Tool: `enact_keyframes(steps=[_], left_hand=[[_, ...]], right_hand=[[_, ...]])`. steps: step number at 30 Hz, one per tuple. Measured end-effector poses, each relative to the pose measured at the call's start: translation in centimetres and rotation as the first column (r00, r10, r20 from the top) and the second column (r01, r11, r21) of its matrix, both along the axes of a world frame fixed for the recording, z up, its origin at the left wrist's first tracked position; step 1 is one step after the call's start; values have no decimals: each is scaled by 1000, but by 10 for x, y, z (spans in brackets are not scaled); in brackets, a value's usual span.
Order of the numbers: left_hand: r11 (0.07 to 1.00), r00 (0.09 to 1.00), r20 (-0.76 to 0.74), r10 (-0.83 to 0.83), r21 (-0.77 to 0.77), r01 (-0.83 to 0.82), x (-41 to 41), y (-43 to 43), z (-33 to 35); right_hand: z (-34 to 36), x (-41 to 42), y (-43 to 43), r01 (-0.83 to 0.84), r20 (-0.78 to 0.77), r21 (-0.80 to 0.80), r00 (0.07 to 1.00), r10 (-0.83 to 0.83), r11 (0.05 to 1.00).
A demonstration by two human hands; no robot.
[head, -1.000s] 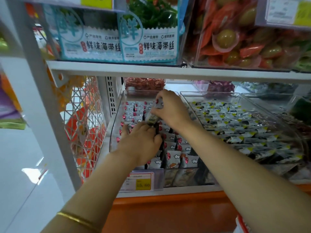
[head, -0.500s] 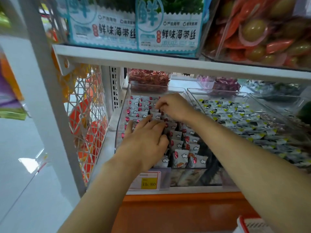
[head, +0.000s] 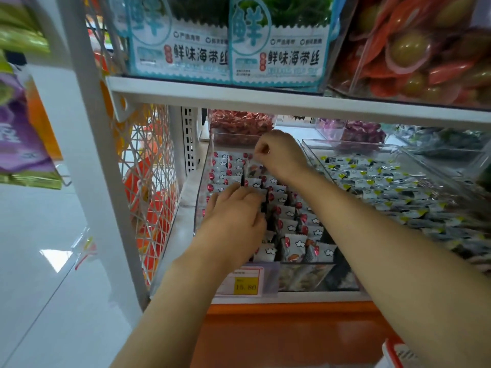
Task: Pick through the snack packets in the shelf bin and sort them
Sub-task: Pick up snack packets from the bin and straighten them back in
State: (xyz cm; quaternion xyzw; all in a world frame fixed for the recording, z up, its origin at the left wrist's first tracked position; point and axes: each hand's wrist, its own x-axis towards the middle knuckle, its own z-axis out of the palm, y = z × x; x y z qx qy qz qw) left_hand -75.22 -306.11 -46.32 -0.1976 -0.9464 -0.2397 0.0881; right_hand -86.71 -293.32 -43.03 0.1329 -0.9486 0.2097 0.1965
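Mostly white snack packets (head: 293, 244), red-spotted.

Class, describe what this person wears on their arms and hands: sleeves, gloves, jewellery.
The left forearm and right forearm are bare, with no sleeve in view. The left hand and right hand wear no gloves; no ring, watch or bracelet shows.

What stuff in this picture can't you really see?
All in the head view:
1. Some of the snack packets: the left hand lies over them.
2. Whether the right hand pinches a packet: its curled fingers hide that.
3. The small print on the price tag: too blurred to read.
4. The red-and-white thing at the bottom right: cut off by the picture's edge.
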Motion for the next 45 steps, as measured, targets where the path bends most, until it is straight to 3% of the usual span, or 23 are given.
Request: enact_keyframes(steps=[4, 7, 12, 18, 22, 25, 27, 31, 36, 40, 45], left_hand=[[994, 999, -25, 47, 102, -44, 5, -7, 7], [984, 997, -46, 69, 170, -61, 12, -8, 11], [943, 993, -45, 107, 322, -87, 31, -11, 11], [880, 997, 71, 26, 471, -56, 48, -5, 7], [699, 980, 193, -54, 708, -101, 56, -3, 10], [579, 962, 251, -110, 802, -143, 60, -5, 10], [505, 949, 288, -130, 843, -186, 62, -7, 9], [330, 916, 336, -219, 909, -255, 64, -9, 10], [130, 871, 369, -324, 929, -346, 58, -5, 14], [120, 829, 363, -426, 931, -346, 57, 1, 16], [271, 815, 333, -473, 936, -225, 56, -2, 14]], right_hand=[[8, 36, 14, 47, -248, -304, 960, -126, 952], [8, 72, 23, 51, -311, -517, 919, -243, 855], [0, 132, 34, 37, -191, -699, 952, -237, 714], [-19, 171, 46, 58, 34, -893, 998, -62, 445], [-18, 181, 54, 66, 81, -952, 996, 37, 299], [-18, 187, 56, 104, 136, -962, 984, 114, 251], [-18, 191, 57, 132, 165, -972, 973, 161, 194], [-17, 197, 60, 212, 196, -977, 940, 279, -28], [-13, 198, 63, 316, 222, -927, 897, 382, -204], [-13, 197, 68, 325, 209, -909, 897, 390, -261], [-16, 196, 79, 305, 210, -923, 910, 359, -233]])
